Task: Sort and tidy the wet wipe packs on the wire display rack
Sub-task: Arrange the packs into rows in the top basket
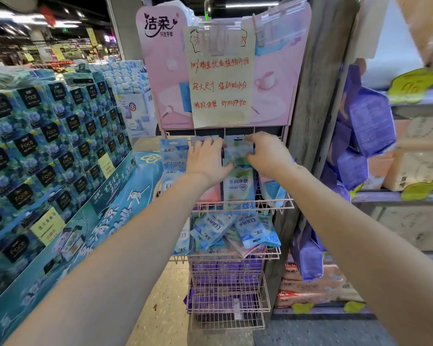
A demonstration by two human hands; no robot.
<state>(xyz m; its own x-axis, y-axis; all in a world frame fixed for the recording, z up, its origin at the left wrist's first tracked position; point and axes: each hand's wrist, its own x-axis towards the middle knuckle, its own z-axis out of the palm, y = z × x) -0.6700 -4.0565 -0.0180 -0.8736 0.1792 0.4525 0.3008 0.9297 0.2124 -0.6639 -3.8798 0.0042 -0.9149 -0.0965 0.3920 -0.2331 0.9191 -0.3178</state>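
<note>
Green pack (238, 168) is pinched by both hands, left (206, 159) and right (268, 156), at the top tier (245, 204); below, blue packs (231, 231) lie jumbled, unsorted.

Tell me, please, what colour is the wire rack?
Pale pink wire rack, clearest in the head view.

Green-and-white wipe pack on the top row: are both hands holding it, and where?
Both hands touch the green-and-white pack: left hand on its left edge, right hand at its upper right. A closed grip cannot be confirmed.
</note>
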